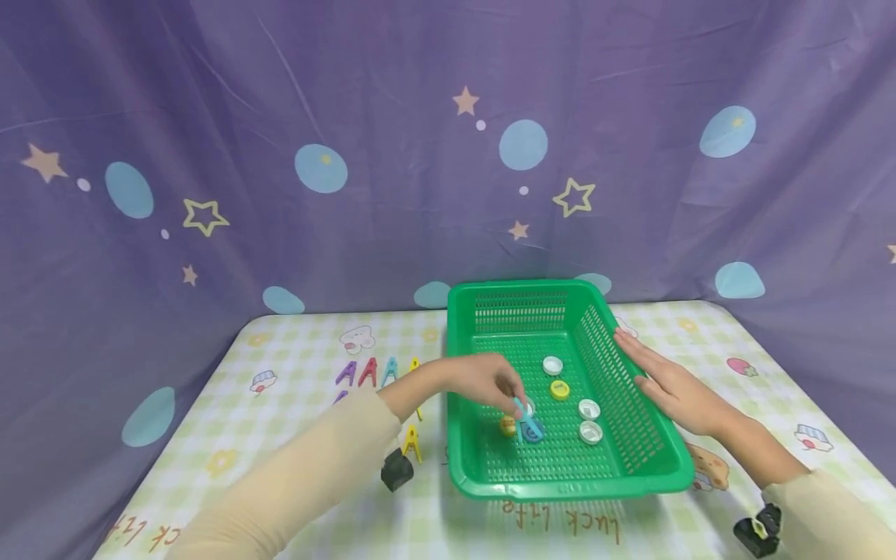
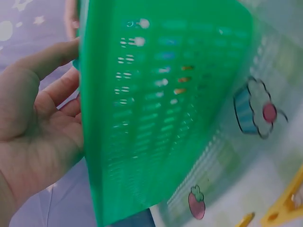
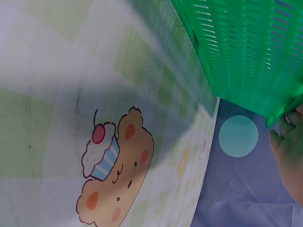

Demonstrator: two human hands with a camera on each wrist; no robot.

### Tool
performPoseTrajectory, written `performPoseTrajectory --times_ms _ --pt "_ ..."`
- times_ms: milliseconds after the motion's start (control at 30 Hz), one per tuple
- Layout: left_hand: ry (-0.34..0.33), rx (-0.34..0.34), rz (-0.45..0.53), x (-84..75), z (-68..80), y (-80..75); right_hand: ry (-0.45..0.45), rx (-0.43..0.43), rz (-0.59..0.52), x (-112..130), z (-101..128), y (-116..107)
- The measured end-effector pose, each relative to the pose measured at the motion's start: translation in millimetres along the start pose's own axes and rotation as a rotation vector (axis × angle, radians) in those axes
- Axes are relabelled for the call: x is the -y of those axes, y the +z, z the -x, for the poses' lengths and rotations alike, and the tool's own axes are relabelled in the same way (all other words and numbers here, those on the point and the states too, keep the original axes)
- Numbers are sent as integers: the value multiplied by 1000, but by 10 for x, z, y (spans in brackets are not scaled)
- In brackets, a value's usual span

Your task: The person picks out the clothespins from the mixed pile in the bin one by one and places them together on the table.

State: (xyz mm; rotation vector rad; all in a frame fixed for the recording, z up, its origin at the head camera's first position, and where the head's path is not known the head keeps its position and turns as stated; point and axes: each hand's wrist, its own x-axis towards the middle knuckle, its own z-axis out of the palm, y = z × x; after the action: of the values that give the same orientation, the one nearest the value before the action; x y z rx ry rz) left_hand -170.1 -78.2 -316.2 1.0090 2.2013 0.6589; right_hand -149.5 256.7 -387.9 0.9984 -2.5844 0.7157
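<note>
Over the front left part of a green plastic basket [image 1: 570, 489], my left hand [image 1: 488, 380] pinches a light blue clothespin [image 1: 529, 418] between thumb and fingers. Just below it on the basket floor lie a blue bottle cap [image 1: 534, 432] and an orange-yellow cap [image 1: 508, 425]; a white cap is partly covered by the hand. My right hand [image 1: 675, 393] rests with extended fingers against the basket's right rim. In the left wrist view, the basket wall [image 2: 142, 118] hides the left fingertips. The right wrist view shows the right hand [image 3: 289, 156] touching the rim from outside.
Elsewhere in the basket are a yellow cap [image 1: 559, 390] and several white caps [image 1: 552, 365]. Left of the basket, purple [image 1: 346, 374], red [image 1: 368, 372], blue and yellow clothespins [image 1: 411, 443] lie on the checked tablecloth [image 1: 280, 420], some behind the left arm. A purple curtain [image 1: 392, 233] hangs behind.
</note>
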Motion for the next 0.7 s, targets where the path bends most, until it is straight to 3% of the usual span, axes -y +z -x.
performPoseTrajectory --times_ms 300,500,700 --pt "-7 -114 171 93 221 7 -3 3 -6 -13 0 16" --pt "31 -178 279 167 402 -3 -8 1 -9 -20 1 9" --pt "39 -244 305 221 563 -26 -10 4 -10 -26 7 13"
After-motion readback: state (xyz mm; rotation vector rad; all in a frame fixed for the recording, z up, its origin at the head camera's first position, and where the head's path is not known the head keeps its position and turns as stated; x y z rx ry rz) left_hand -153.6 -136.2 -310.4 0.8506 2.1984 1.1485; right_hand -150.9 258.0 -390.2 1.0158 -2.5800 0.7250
